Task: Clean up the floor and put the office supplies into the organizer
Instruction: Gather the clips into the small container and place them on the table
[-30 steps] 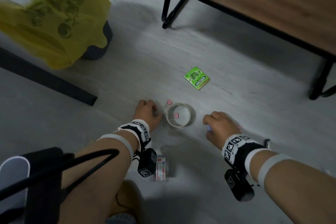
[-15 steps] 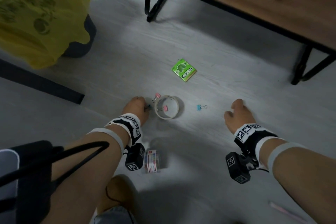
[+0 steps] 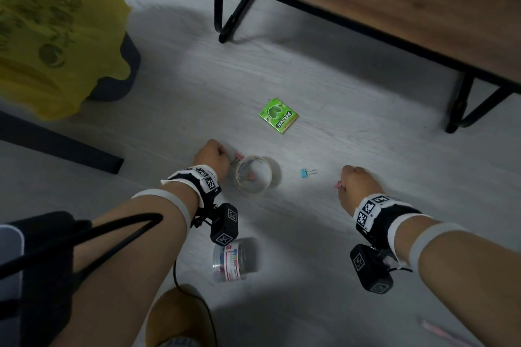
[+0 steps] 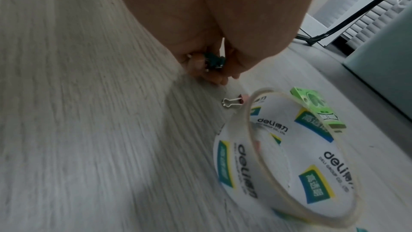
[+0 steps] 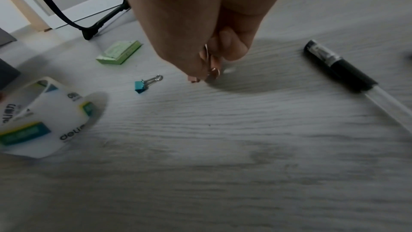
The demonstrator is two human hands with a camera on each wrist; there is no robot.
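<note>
Office, wooden desk (image 3: 394,3), lined bin (image 3: 118,76), grey floor (image 3: 338,121)

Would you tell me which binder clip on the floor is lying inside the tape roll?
The pink binder clip lies inside the tape roll. Another pink clip rests just outside the rim, and the blue clip lies apart on open floor.
</note>
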